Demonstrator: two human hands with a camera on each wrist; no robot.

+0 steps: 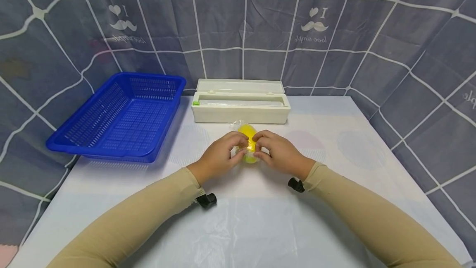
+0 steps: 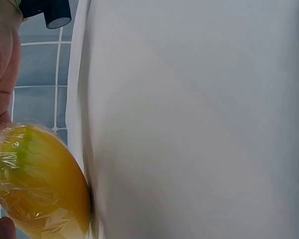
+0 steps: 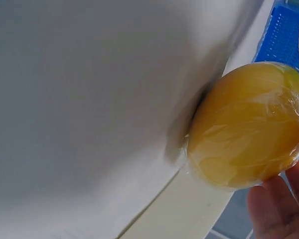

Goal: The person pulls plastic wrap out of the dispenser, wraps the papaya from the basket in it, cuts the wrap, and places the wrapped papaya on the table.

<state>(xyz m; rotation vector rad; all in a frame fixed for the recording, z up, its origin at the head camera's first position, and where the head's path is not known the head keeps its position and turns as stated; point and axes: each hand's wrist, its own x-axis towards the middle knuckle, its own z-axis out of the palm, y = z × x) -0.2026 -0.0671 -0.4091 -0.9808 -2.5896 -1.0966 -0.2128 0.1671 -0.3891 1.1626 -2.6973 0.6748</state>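
Observation:
A smooth yellow oval fruit (image 1: 247,133), mango-like in shape with a green patch, rests on the table beneath both hands. Clear cling film (image 2: 10,162) is wrapped about it, wrinkled and bunched on its upper side. At the fruit's left side, my left hand (image 1: 223,151) has curled fingers and thumb at the film. My right hand (image 1: 280,152) mirrors it from the right, its fingertips (image 3: 276,191) near the fruit's surface. Loose film sticks out past the fruit's far end. In the wrist views, the hands are partly cut off by the frame edges.
Behind the fruit stands a long cream film dispenser box (image 1: 239,115), its lid raised and a film roll inside. A blue slotted plastic basket (image 1: 160,152) sits at the left. Grey checked curtains (image 1: 267,20) surround the white-covered table (image 1: 253,230).

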